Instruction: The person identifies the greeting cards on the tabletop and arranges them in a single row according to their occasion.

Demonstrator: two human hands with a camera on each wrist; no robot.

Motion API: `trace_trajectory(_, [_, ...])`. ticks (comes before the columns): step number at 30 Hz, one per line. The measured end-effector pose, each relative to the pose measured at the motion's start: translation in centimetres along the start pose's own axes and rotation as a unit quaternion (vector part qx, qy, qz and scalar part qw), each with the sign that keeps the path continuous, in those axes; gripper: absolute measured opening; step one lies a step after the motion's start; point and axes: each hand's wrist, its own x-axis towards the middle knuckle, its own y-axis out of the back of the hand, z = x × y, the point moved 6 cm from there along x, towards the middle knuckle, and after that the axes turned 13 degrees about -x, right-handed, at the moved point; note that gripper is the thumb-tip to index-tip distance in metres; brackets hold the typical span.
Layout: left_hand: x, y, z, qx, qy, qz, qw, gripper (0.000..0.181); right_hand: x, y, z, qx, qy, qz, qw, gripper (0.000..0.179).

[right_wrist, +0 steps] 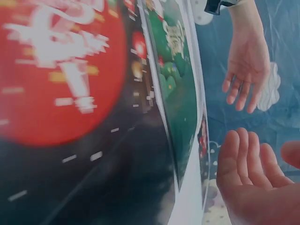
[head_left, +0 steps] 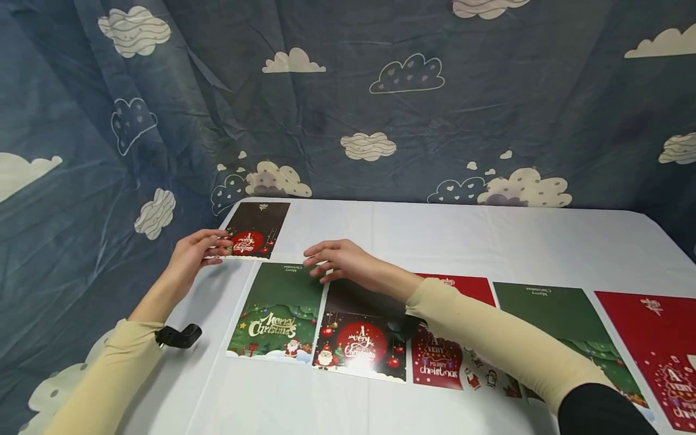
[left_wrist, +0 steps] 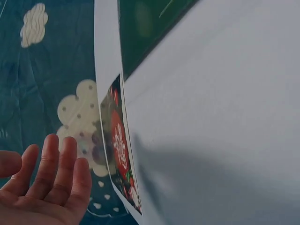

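We see the left hand [head_left: 198, 251] at the far-left corner of the white table [head_left: 489, 241], fingers loosely spread, gripping nothing. The lone black card [head_left: 266, 223] lies flat just beside its fingertips, which overlap the card's left edge in the head view; they look clear of it from the left wrist, though depth is hard to judge.

We have the right hand [head_left: 348, 260] open too, fingers slightly bent, nothing held. It hovers over the far edge of the front row, near where the left green card [head_left: 274, 296] and the row's black card [head_left: 359, 341] meet. Lone black card sits beyond that row, left of this hand, well apart. Right forearm partly covers the middle red card [head_left: 435, 359]; the right-end red card [head_left: 647, 326] runs out of view.
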Motion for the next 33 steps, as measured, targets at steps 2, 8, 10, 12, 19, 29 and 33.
trace_trajectory(2, [-0.7, -1.0, -0.2, 0.024, 0.002, -0.013, 0.9996, 0.027, -1.5, 0.6, 0.3, -0.011, -0.002, -0.004, 0.9999, 0.033])
trace_trajectory(8, [-2.5, -4.7, -0.8, 0.065, -0.003, -0.068, 0.9956, 0.035, -6.1, 2.7, 1.1, -0.028, -0.006, -0.004, 0.9996, 0.037])
trace_trajectory(10, [-3.0, -5.9, -1.1, 0.068, -0.001, -0.087, 0.9938, 0.037, -7.5, 3.4, 1.4, -0.033, -0.008, -0.002, 0.9994, 0.037])
trace_trajectory(12, [-3.5, -7.1, -1.5, 0.070, 0.006, -0.105, 0.9920, 0.038, -8.9, 4.1, 1.6, -0.039, -0.010, 0.001, 0.9992, 0.037])
trace_trajectory(19, [-4.7, -10.9, -2.2, 0.053, 0.032, -0.151, 0.9866, 0.038, -13.5, 6.3, 2.6, -0.041, -0.020, 0.028, 0.9986, 0.042])
trace_trajectory(29, [-5.9, -15.9, -2.8, -0.081, 0.108, -0.209, 0.9686, 0.046, -18.0, 5.9, 3.5, 0.014, -0.058, 0.043, 0.9973, 0.052])
trace_trajectory(33, [-6.7, -17.0, -3.3, -0.111, 0.141, -0.219, 0.9591, 0.048, -18.9, 5.1, 4.1, 0.060, -0.067, 0.030, 0.9955, 0.058])
